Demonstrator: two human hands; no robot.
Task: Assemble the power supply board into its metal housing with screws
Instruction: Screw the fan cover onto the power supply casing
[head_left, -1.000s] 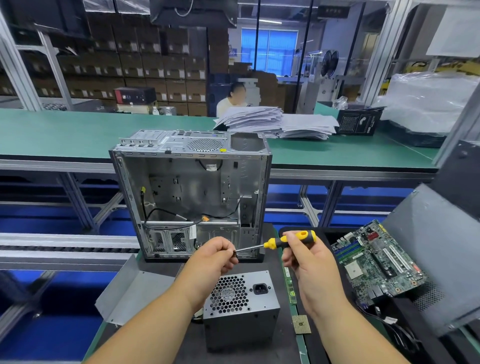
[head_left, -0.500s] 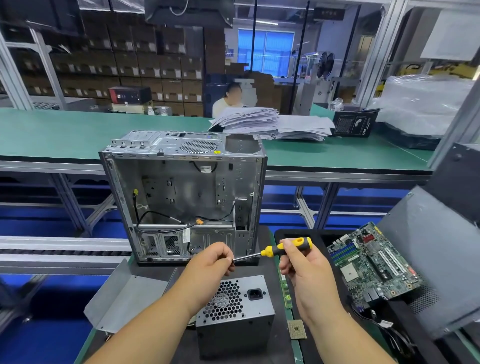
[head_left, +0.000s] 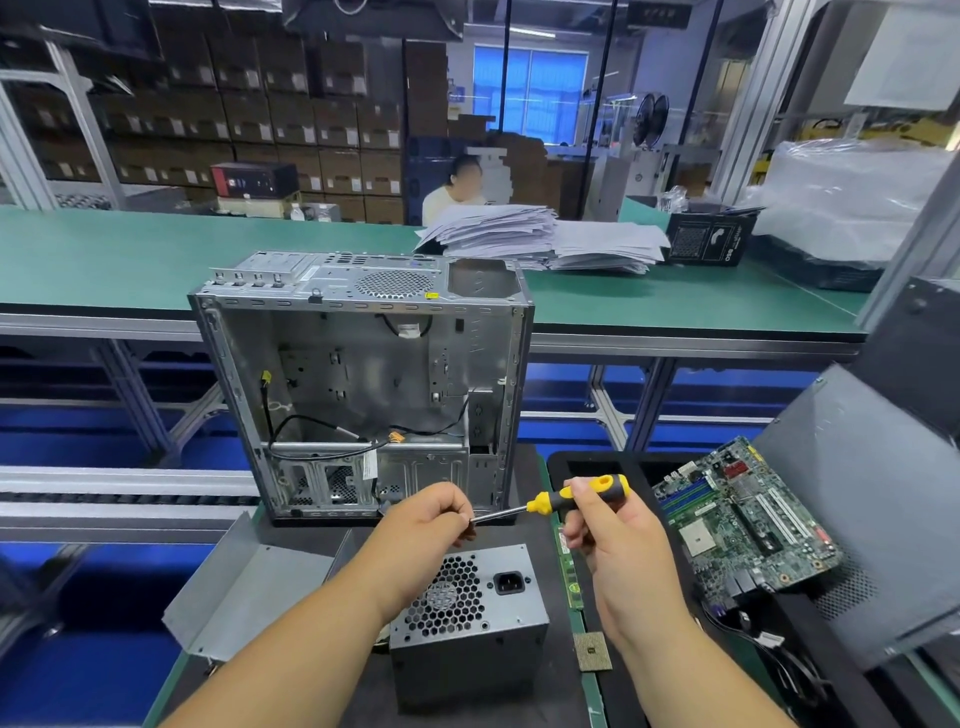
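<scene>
An open metal computer case (head_left: 363, 384) stands upright on the dark mat, its inside bare except for a few cables. In front of it lies a grey power supply unit (head_left: 470, 618) with a honeycomb fan grille and a socket. My right hand (head_left: 618, 551) grips the yellow-and-black handle of a screwdriver (head_left: 566, 498) held level above the unit. My left hand (head_left: 423, 525) pinches the tip of its shaft; whether a screw sits there is hidden by the fingers.
A green motherboard (head_left: 743, 519) lies tilted on a black tray at the right, beside a grey side panel (head_left: 872, 499). A memory stick (head_left: 569, 571) and a CPU chip (head_left: 592, 650) lie by the power supply. A bent metal plate (head_left: 244, 592) lies left. A person sits beyond the green bench (head_left: 130, 254).
Both hands with the screwdriver stay together in much the same pose. The view has shifted slightly, so the case and power supply sit a little further left in frame.
</scene>
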